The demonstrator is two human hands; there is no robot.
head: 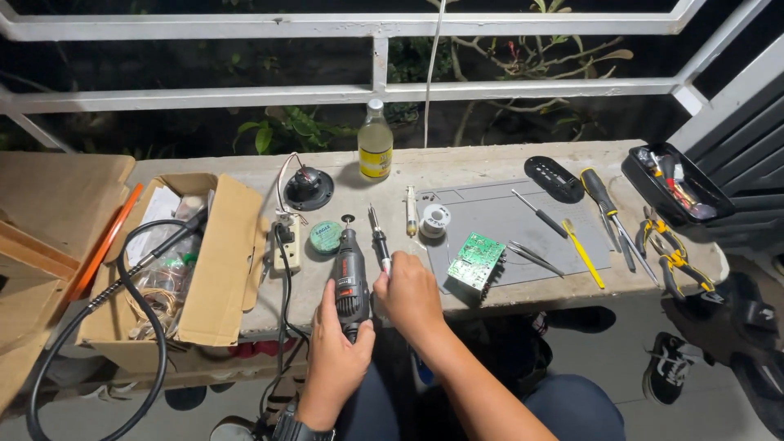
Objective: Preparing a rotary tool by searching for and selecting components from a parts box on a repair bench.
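Rotary tool (349, 282) gripped over concrete ledge (474, 159) beside white railing (380, 57)

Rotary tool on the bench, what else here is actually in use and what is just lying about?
In use:
left hand gripping the rotary tool
right hand on the soldering iron

Lying about:
green circuit board
solder spool
tweezers
screwdrivers
pliers
glass bottle
cardboard box
power strip

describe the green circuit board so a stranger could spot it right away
On the concrete ledge lies a grey work mat. At the mat's front left corner, just right of the right hand, sits the circuit board. It is the only flat green rectangle there; its neighbours are slim tools.
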